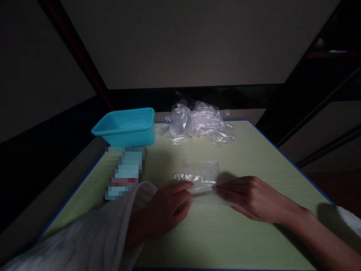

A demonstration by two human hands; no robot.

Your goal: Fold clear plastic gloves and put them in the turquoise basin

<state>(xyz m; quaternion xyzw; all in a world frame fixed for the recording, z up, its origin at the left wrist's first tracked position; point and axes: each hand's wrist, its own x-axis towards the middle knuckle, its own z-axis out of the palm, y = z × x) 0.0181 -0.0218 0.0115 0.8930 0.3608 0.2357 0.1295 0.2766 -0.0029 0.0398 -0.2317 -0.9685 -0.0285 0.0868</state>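
Observation:
A clear plastic bag [204, 171] lies flat near the middle of the light green table [254, 146]. At its lower left edge is my left hand [172, 205], its fingers curled and closed on the plastic. My right hand [242, 195] has its fingers pressed together at the bag's lower right corner, gripping the edge. Between the two hands the near edge of the bag runs nearly straight. The fingertips of my right hand are slightly blurred.
An open turquoise basket [129, 137] stands at the table's back left corner. A pile of crumpled clear plastic bags [203, 120] lies at the back middle. A phone-like object [128, 169], pixelated, lies in front of the basket. A wall rises behind the table.

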